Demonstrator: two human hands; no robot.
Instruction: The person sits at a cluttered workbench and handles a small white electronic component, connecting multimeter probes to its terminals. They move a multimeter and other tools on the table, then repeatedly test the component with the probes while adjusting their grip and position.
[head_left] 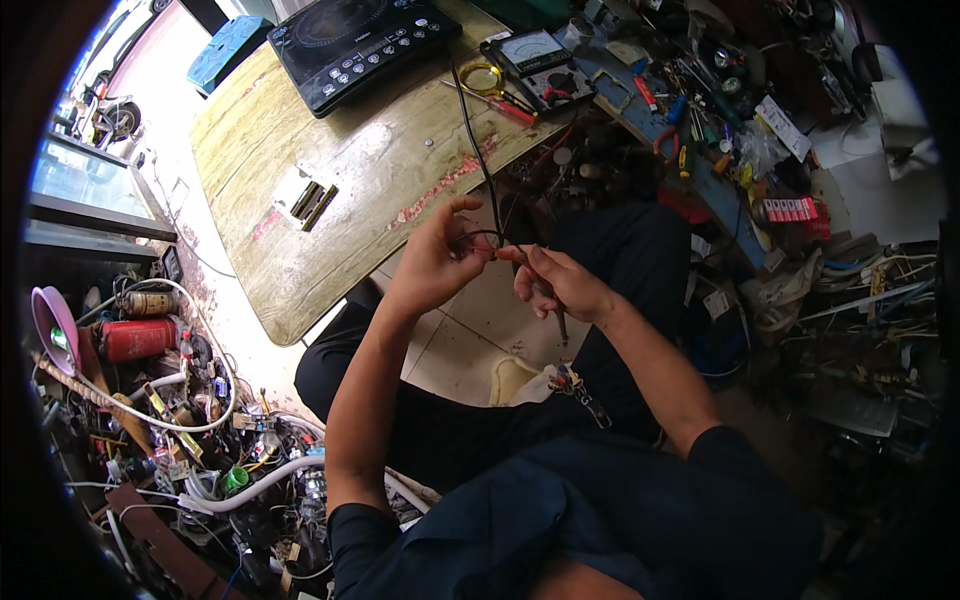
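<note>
A black cable [474, 133] runs from beside the induction cooker [362, 45] over the table edge to my hands. My left hand [437, 262] pinches the cable's end, where thin red wire shows between thumb and fingers. Close against it, my right hand [562, 283] is closed with its thumb and forefinger at the same wire end. A slim dark tool [562, 328] sticks out below the right palm; its kind is hidden by the fingers. Both hands are held over my lap, just off the table's near edge.
On the worn wooden table [330, 160] lie a small metal part [318, 206], a magnifying glass [482, 78], a red-handled screwdriver [512, 110] and an analog multimeter [545, 68]. Cluttered tools cover the blue bench [735, 215] at right. Scrap parts and a red cylinder [138, 340] crowd the left floor.
</note>
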